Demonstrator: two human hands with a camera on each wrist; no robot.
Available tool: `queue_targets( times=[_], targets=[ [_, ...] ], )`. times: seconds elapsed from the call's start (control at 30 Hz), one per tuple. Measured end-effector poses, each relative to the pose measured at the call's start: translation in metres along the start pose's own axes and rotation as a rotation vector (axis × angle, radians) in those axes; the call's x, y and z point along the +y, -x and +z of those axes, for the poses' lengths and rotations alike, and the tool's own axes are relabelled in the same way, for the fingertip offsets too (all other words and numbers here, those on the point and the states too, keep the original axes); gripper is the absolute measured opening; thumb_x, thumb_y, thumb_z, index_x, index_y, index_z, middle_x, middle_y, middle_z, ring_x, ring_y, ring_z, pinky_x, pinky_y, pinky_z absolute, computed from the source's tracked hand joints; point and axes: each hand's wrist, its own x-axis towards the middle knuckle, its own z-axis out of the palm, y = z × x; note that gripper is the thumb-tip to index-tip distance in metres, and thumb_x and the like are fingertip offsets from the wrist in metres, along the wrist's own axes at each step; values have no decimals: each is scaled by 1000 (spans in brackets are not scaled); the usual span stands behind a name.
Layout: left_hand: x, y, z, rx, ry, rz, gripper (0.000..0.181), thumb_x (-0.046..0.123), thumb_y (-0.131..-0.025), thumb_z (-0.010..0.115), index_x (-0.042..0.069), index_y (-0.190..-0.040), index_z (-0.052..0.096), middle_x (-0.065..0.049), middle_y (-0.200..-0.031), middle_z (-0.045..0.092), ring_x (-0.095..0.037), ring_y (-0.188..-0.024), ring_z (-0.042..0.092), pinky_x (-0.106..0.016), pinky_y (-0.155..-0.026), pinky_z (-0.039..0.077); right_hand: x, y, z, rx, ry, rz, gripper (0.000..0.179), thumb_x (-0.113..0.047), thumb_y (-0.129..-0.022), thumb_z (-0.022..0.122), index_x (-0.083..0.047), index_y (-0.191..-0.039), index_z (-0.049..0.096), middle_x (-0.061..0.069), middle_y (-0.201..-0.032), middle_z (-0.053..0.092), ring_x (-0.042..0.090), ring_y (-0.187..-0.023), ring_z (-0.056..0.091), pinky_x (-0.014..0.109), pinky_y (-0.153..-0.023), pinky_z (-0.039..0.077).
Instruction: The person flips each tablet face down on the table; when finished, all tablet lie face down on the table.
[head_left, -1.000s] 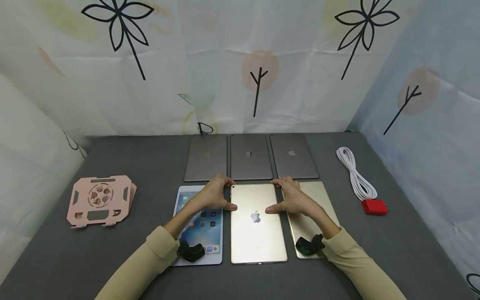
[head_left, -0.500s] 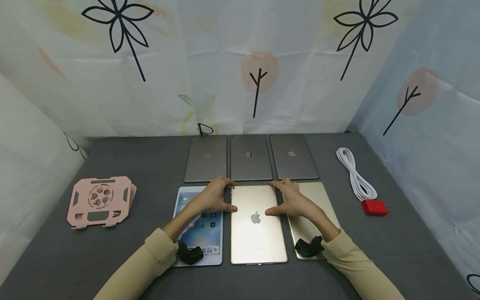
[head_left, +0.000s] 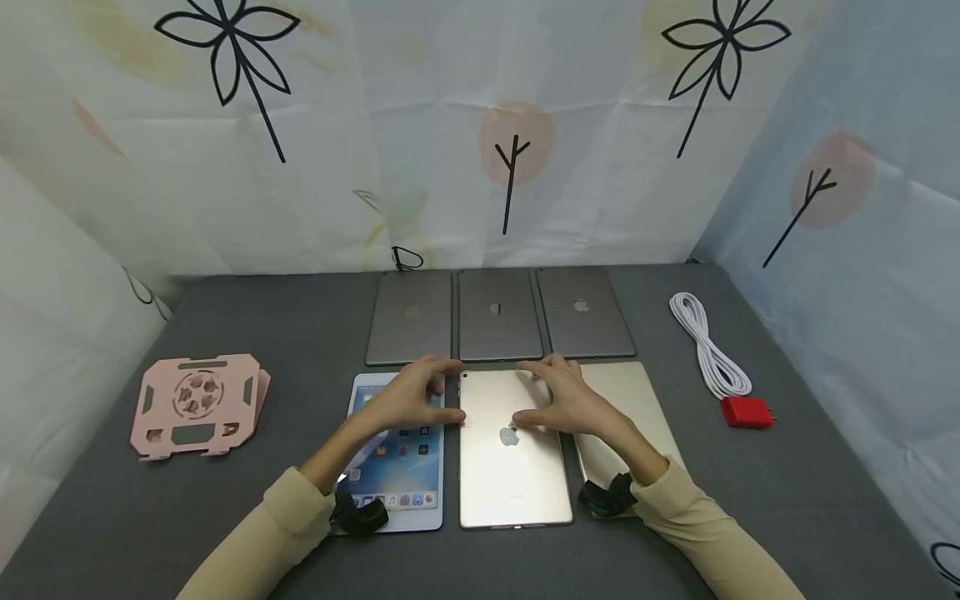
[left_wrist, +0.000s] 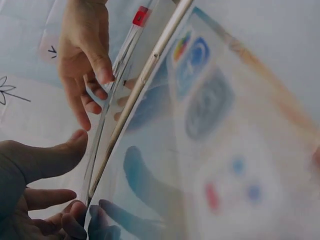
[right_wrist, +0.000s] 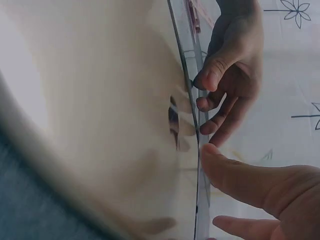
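A gold tablet [head_left: 516, 475] lies back up, its apple logo showing, in the middle of the front row. At its upper left edge is my left hand [head_left: 416, 396], thumb and fingers spread, above a white tablet [head_left: 408, 508] with its screen lit. My right hand [head_left: 566, 400] hovers with loosely bent fingers over the gold tablet's upper right part, its thumb by the logo. A second gold tablet [head_left: 626, 392] lies partly hidden under the right forearm. The left wrist view shows my left hand [left_wrist: 42, 172] with nothing in its fingers; likewise my right hand [right_wrist: 270, 192] in the right wrist view.
Three grey tablets lie in a back row, the middle grey tablet [head_left: 500, 329] among them. On the left is a pink stand [head_left: 197, 404] with a round cutout. A coiled white cable [head_left: 708, 346] and a red charger [head_left: 746, 412] lie on the right of the grey table [head_left: 300, 333].
Both hands have drawn away to the left: the left thumb from the gold tablet's face to its edge, the right hand from its right edge to over its back. The tablets keep their places.
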Motion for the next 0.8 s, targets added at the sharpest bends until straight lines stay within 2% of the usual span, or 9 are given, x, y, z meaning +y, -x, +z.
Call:
queue_targets(
  times=[0.07, 0.13, 0.4, 0.6, 0.7, 0.8],
  targets=[
    [-3, 5, -6, 7, 1, 4, 75, 24, -82, 87, -5, -143, 54, -23, -127, 62, -20, -92, 60, -33, -79, 51, -6, -3, 2, -4, -12, -9, 77, -28, -83, 86, -6, -148, 52, 21, -129, 53, 33, -114, 40, 44, -90, 40],
    [-7, 12, -12, 8, -3, -18, 76, 24, -82, 87, -4, -144, 53, -24, -129, 61, -21, -93, 61, -33, -79, 51, -12, -7, 5, -7, -12, -28, 75, -27, -84, 85, -6, -148, 53, 21, -128, 55, 31, -111, 41, 42, -88, 39],
    [-29, 41, -42, 9, -23, -86, 78, 27, -82, 86, -3, -146, 52, -26, -130, 59, -24, -96, 61, -32, -75, 48, -35, -22, 21, -49, 1, -70, 74, -29, -86, 83, -8, -149, 52, 18, -127, 58, 28, -109, 46, 39, -87, 40],
    [-38, 60, -63, 25, -94, -108, 83, 31, -78, 89, -4, -144, 53, -28, -127, 58, -21, -92, 59, -33, -74, 47, -47, -35, 30, -88, 5, -68, 80, -31, -86, 83, -6, -153, 47, 18, -133, 56, 31, -115, 45, 47, -96, 43],
    [-43, 69, -68, 21, -131, -121, 86, 33, -76, 91, -5, -143, 53, -27, -125, 58, -20, -90, 58, -31, -73, 47, -51, -40, 35, -96, 1, -65, 81, -32, -86, 83, -5, -153, 46, 19, -136, 54, 33, -119, 43, 51, -99, 43],
    [-47, 75, -69, -12, -133, -155, 90, 33, -74, 92, -5, -144, 52, -27, -124, 55, -21, -91, 58, -29, -71, 46, -54, -44, 39, -111, 4, -63, 81, -32, -87, 83, -6, -153, 45, 20, -141, 50, 35, -122, 40, 54, -101, 43]
  ],
)
